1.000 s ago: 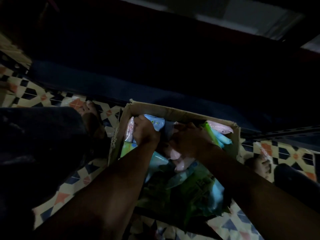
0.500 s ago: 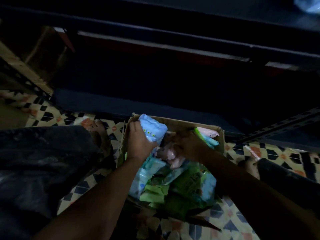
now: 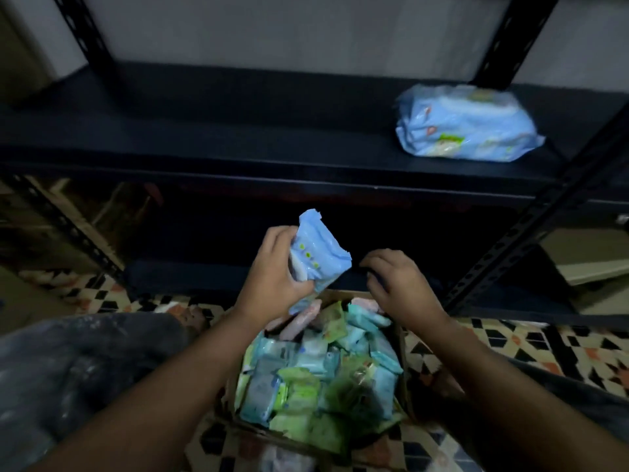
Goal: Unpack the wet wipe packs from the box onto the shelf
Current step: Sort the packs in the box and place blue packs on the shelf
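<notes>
One blue wet wipe pack [image 3: 315, 257], gripped upright in the left hand [image 3: 272, 277], above the box [image 3: 403, 352]. Right hand [image 3: 396, 282]: holding nothing, fingers loosely curled, beside the pack, apart from it. Box: on the patterned floor [image 3: 544, 345], filled with mixed green, blue and pink packs [image 3: 316, 376]. Second blue pack [image 3: 464, 126]: lying on the dark shelf [image 3: 238, 137], right end.
</notes>
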